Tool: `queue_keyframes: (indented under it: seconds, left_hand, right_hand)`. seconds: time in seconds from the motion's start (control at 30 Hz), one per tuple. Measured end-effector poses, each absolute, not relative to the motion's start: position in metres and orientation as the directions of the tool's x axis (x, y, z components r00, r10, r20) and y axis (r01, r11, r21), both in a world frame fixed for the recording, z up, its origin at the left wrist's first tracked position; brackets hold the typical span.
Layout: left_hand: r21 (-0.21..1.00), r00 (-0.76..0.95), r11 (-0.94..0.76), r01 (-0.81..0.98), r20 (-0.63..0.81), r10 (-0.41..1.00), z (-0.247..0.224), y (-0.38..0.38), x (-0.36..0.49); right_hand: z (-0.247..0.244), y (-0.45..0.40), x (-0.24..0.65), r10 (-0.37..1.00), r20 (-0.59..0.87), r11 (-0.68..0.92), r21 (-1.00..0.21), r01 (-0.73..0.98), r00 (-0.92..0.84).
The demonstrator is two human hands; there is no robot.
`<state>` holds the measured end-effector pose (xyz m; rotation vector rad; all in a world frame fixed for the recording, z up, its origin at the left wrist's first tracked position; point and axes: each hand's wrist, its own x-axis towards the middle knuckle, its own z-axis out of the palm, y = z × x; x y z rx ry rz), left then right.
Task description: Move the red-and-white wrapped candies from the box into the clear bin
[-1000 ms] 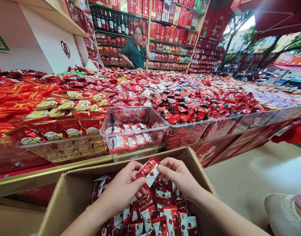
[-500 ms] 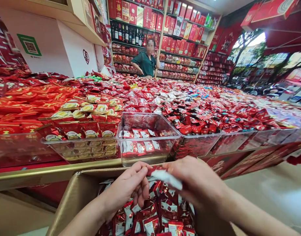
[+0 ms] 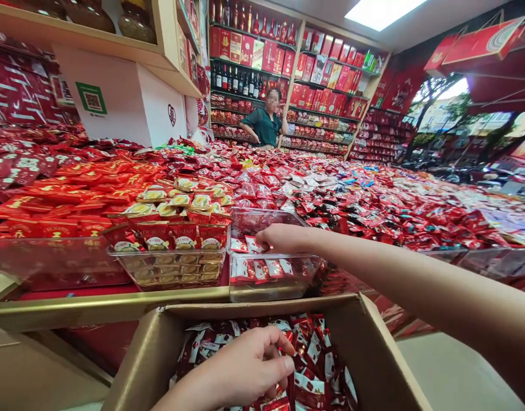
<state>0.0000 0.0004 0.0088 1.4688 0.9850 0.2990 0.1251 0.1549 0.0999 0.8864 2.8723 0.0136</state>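
Note:
My right hand [image 3: 283,238] reaches into a clear plastic bin [image 3: 266,292], fingers bent down and closed at a small red-and-white snack packet [image 3: 253,245]. Part of its grip is hidden. Standing in rows inside that bin are several similar packets [image 3: 260,268]. Over an open cardboard box [image 3: 136,354], my left hand [image 3: 262,362] hangs with loosely curled fingers; a gap shows between thumb and forefinger, and I see nothing held. Loose red-and-white packets [image 3: 309,385] fill the box beneath it.
Left of the bin stands another clear bin [image 3: 172,268] with durian packets. Heaped red packets [image 3: 395,211] spread across the display behind. A gold-edged ledge [image 3: 116,305] runs between bins and box. A person in a green shirt [image 3: 264,127] stands by the back shelves.
My hands have parted. The right one has moved forward from above the box into the clear bin with a packet; the left has lowered toward the loose packets. The view has shifted left.

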Motion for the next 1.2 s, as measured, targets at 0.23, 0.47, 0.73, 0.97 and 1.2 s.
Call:
queue_keyframes:
  seconds: [0.23, 0.47, 0.73, 0.97, 1.2]
  left_hand:
    - [0.884, 0.624, 0.028, 0.467, -0.352, 0.698, 0.017, -0.003, 0.001]
    - [0.863, 0.639, -0.052, 0.502, -0.33, 0.695, 0.013, -0.002, -0.002]
    - [0.827, 0.631, -0.046, 0.56, -0.389, 0.672, 0.01, -0.004, -0.003]
    - [0.793, 0.679, -0.186, 0.581, -0.346, 0.648, 0.012, -0.004, -0.006]
    - [0.749, 0.705, -0.276, 0.603, -0.338, 0.623, 0.016, -0.004, -0.005]
  right_hand:
    - [0.094, 0.151, 0.122, 0.545, -0.374, 0.767, -0.14, 0.626, -0.75]
    - [0.092, 0.155, 0.12, 0.543, -0.419, 0.726, -0.201, 0.658, -0.728]
    - [0.084, 0.171, 0.093, 0.429, -0.408, 0.871, -0.047, 0.488, -0.806]
    - [0.071, 0.175, 0.088, 0.303, -0.294, 0.951, 0.025, 0.309, -0.907]
    - [0.069, 0.175, 0.096, 0.35, -0.151, 0.923, -0.111, 0.368, -0.924]
